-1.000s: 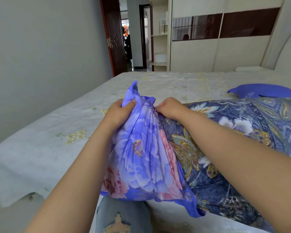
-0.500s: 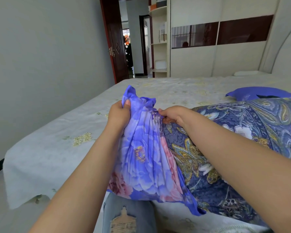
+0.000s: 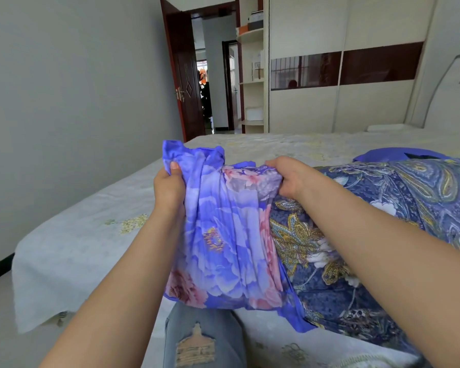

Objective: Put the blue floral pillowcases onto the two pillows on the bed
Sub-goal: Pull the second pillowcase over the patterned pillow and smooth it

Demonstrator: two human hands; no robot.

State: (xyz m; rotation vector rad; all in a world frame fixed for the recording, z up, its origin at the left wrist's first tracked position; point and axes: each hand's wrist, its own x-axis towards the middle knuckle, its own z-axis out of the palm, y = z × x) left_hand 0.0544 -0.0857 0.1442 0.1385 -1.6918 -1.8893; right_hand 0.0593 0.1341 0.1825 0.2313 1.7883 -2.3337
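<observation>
A blue floral pillowcase [image 3: 223, 248] with pink flowers is bunched over the near end of a pillow [image 3: 383, 224] with a dark blue paisley print. That pillow lies on the bed [image 3: 77, 240]. My left hand [image 3: 169, 187] grips the pillowcase's bunched left edge. My right hand [image 3: 290, 179] holds its rim where it meets the pillow. Behind the pillow lies a second plain blue piece of cloth [image 3: 398, 154], mostly hidden.
The bed has a pale sheet with small yellow flowers, and its left edge drops to the floor. A grey wall stands at the left. Behind are an open dark red door [image 3: 183, 83], shelves [image 3: 252, 75] and a cream wardrobe [image 3: 343, 83]. My knee in torn jeans [image 3: 202, 341] touches the bed.
My hands have moved apart, spreading the pillowcase's rim wider over the pillow's end. The view has tilted upward.
</observation>
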